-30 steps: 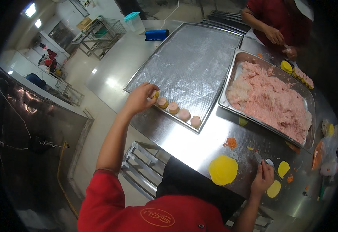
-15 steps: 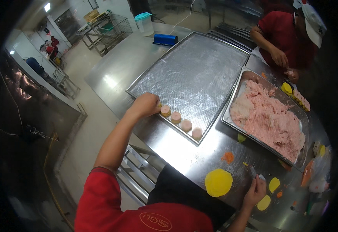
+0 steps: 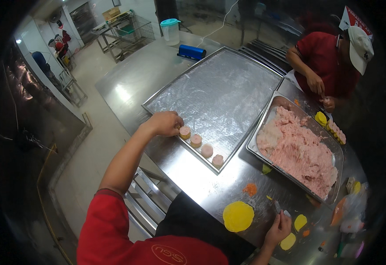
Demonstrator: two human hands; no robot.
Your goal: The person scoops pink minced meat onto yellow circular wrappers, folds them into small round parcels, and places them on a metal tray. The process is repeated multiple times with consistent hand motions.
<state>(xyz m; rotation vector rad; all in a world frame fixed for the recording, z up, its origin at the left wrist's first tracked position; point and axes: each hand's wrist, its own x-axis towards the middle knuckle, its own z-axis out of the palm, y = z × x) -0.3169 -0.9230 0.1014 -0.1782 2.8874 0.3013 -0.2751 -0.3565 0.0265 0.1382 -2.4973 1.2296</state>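
My left hand (image 3: pixel 166 123) is at the near left edge of a large metal tray (image 3: pixel 228 79) lined with clear film. Its fingers are closed round a dumpling, mostly hidden by them, at the end of a short row. Several open-topped dumplings (image 3: pixel 196 141) with pink filling stand along that edge. Lower right, my right hand (image 3: pixel 279 227) grips a small metal spatula (image 3: pixel 277 206) just above the steel table. Beside that hand lie a stack of round yellow wrappers (image 3: pixel 238 216), loose wrappers (image 3: pixel 287 241) and a heap of orange shreds (image 3: pixel 250 190).
A deep steel pan (image 3: pixel 263 155) of pink minced filling (image 3: pixel 299 152) stands right of the tray. Across the table a co-worker (image 3: pixel 321 66) handles something small beside more dumplings (image 3: pixel 337 132). A lidded jug (image 3: pixel 170 34) and a blue box (image 3: pixel 191 52) stand at the back. Plastic bags (image 3: pixel 354 212) lie far right.
The view has shifted slightly. My left hand stays at the end of the row, where a yellow edge showed by its fingers before. My right hand still holds the spatula near the wrappers.
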